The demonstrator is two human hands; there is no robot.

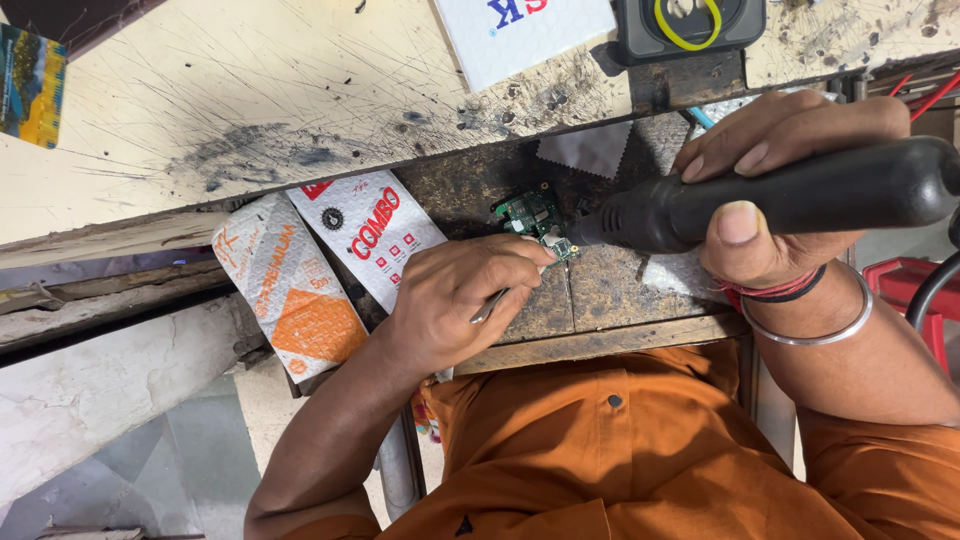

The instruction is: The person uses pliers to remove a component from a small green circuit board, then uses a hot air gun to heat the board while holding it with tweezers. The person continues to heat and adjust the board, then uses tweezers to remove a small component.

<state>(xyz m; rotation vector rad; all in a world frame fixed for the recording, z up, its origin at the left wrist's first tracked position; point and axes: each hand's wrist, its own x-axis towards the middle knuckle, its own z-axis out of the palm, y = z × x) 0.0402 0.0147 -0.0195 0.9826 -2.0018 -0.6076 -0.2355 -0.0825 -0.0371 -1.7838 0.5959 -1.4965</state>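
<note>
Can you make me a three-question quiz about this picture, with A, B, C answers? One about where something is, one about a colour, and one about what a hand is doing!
1. Where is the small green circuit board?
A. On the dark worn wooden work surface, between the two hands
B. On the floor
C. Inside a drawer

2. What colour is the person's buttoned shirt?
A. Blue
B. Orange
C. White

3. What is the right hand doing?
A. Resting open and flat
B. Pointing upward
C. Gripping the thick black tool handle

Answers:
1. A, the board lies on the wood, with the left hand and its thin metal tweezers reaching toward it.
2. B, the cloth at the bottom of the picture is plainly orange.
3. C, the fingers and thumb wrap around the handle, whose tip is aimed at the board.
</note>
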